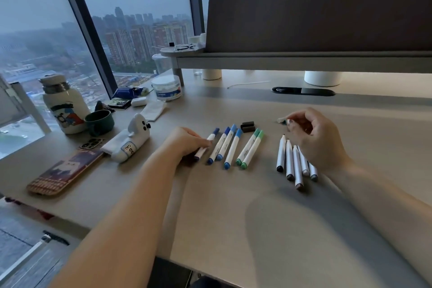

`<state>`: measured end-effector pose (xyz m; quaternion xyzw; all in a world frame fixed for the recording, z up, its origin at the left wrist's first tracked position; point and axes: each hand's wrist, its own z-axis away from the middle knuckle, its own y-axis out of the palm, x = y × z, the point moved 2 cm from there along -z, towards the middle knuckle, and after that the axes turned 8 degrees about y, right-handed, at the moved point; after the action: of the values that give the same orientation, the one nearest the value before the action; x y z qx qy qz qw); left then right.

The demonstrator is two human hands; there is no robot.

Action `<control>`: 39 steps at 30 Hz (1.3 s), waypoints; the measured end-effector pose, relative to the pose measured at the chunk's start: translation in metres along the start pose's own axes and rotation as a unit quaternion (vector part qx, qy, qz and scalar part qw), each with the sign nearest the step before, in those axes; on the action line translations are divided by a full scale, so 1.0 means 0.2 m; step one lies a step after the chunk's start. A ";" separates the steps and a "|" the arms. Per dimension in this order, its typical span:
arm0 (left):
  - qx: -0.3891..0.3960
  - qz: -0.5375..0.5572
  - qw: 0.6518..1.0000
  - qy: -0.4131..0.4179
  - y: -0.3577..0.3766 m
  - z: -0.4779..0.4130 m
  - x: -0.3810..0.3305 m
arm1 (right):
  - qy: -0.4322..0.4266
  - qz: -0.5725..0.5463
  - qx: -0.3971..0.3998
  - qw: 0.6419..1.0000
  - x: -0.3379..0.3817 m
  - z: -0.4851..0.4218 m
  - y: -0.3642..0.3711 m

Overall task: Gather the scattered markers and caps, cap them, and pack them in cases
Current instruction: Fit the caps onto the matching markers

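Note:
White-barrelled markers lie on the desk point(233, 213). My left hand point(187, 141) grips a dark-blue capped marker point(211, 139) at the left of the row. Beside it lie three blue capped markers point(225, 146) and two green capped markers point(251, 148). Two dark loose caps point(247, 126) sit just behind them. To the right, several uncapped markers point(289, 159) with dark ends lie in a fan, partly under my right hand point(313, 134). Its fingertips pinch a small white and green cap point(281, 120) on the desk.
A white bear-shaped pencil case point(131, 142) lies left of the markers, with a phone point(63, 173), a dark green mug point(99, 121) and a white bottle point(63, 105) further left. A raised shelf point(304, 61) and cable slot point(302, 90) are behind. The desk edge runs close in front.

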<state>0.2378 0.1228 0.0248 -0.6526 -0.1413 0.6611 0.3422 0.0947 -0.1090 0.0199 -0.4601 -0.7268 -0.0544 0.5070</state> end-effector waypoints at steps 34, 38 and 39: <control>-0.175 -0.007 0.956 0.237 0.12 -0.07 -0.01 | 0.021 0.286 0.259 0.922 0.02 -0.33 0.43; -0.176 -0.005 0.957 0.231 0.12 -0.05 -0.01 | 0.020 0.325 0.268 0.907 0.04 -0.35 0.47; -0.176 -0.005 0.957 0.231 0.13 -0.05 -0.01 | 0.018 0.328 0.265 0.907 0.04 -0.35 0.47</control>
<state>0.2399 0.1004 0.0096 -0.8366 -0.1760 0.4553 0.2486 0.2099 -0.0881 0.0229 -0.5203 -0.5132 0.3013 0.6125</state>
